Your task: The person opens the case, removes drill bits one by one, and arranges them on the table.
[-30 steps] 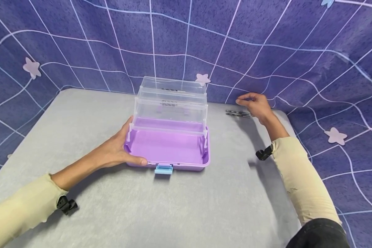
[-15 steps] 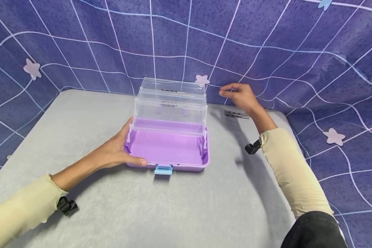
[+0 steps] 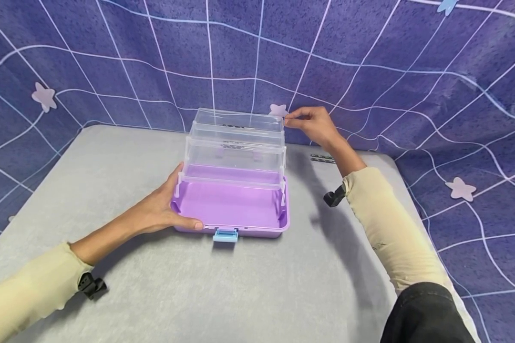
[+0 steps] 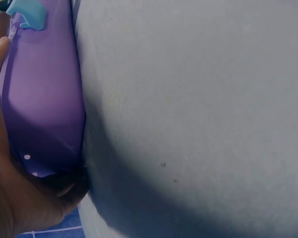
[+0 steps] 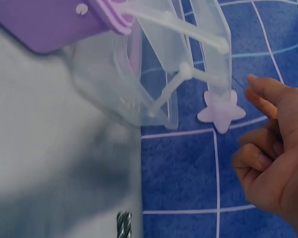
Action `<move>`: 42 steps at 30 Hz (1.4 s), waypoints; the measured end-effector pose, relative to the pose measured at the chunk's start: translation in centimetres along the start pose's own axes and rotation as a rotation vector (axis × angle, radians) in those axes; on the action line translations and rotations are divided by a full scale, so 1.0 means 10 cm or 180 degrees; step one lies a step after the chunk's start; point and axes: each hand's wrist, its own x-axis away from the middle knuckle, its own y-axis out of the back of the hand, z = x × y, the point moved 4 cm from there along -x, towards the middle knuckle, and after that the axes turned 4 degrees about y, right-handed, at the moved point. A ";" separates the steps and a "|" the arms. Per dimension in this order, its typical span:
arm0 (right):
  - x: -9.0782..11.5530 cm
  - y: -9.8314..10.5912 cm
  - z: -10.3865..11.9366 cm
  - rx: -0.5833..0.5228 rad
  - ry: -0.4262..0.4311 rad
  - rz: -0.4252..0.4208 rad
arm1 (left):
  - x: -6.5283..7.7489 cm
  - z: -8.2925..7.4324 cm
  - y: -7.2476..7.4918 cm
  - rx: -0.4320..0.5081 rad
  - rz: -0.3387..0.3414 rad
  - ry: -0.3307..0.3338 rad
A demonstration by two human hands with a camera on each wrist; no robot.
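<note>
A purple toolbox (image 3: 231, 232) stands open on the grey table, with clear tiered trays (image 3: 236, 157) raised over its back. My left hand (image 3: 163, 205) grips the box's left side, thumb over the front rim near the light blue latch (image 3: 225, 236). Beside the top tray's right end, my right hand (image 3: 313, 125) pinches what seems a thin drill bit, mostly hidden by the fingers; only a thin dark trace shows at the fingertips (image 5: 253, 82). Dark drill bits lie in the top tray and the tray below. More drill bits (image 3: 323, 158) rest on the table, partly behind the right forearm.
The grey table (image 3: 249, 290) ends at a blue-purple curtain (image 3: 240, 57) with a grid print and pale stars, close behind the trays. Hinged white arms (image 5: 186, 72) link the trays at the side. The box's base looks bare inside.
My right hand has moved left, from above the drill bits on the table to the right end of the top tray, fingertips kept together. The left hand and toolbox have stayed put.
</note>
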 end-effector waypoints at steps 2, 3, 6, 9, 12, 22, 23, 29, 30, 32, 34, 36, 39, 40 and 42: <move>-0.03 -0.06 0.03 0.0019 0.0015 0.0007 | 0.00 0.00 0.00 -0.0047 -0.0015 0.0015; -0.04 -0.09 0.05 0.0032 0.0029 0.0008 | 0.00 0.00 0.00 -0.0049 -0.0016 0.0019; -0.10 -0.18 0.10 0.0132 0.0087 0.0034 | 0.01 0.00 0.01 -0.0076 -0.0022 0.0023; -0.15 -0.26 0.17 0.0233 0.0202 0.0059 | 0.01 0.00 0.01 -0.0063 -0.0012 0.0026; -0.19 -0.32 0.22 0.0323 0.0251 0.0063 | 0.01 -0.01 0.01 -0.0067 -0.0010 0.0033; -0.31 -0.52 0.33 0.0682 0.0237 0.0289 | 0.01 -0.01 0.01 0.0014 0.0014 0.0003; -0.32 -0.54 0.34 0.0744 0.0249 0.0310 | 0.01 -0.01 0.01 0.0000 0.0009 -0.0004; -0.35 -0.61 0.40 0.1068 0.0356 0.0414 | 0.01 -0.02 0.02 -0.0034 -0.0005 -0.0014; -0.35 -0.62 0.41 0.1113 0.0371 0.0439 | 0.01 -0.02 0.02 -0.0030 -0.0003 -0.0008; -0.36 -0.64 0.42 0.1204 0.0395 0.0492 | 0.01 -0.01 0.02 -0.0044 -0.0007 0.0016; -0.37 -0.65 0.42 0.1306 0.0372 0.0551 | 0.01 0.00 0.02 -0.0044 -0.0001 0.0040; -0.39 -0.67 0.42 0.1414 0.0332 0.0603 | 0.01 0.00 0.01 -0.0020 0.0007 0.0054; -0.40 -0.68 0.42 0.1571 0.0274 0.0673 | 0.01 0.00 0.01 0.0011 0.0021 0.0057; -0.40 -0.69 0.42 0.1617 0.0262 0.0700 | 0.01 0.00 0.01 0.0006 0.0020 0.0059; -0.41 -0.69 0.42 0.1665 0.0227 0.0738 | 0.01 -0.01 0.01 -0.0004 0.0023 0.0062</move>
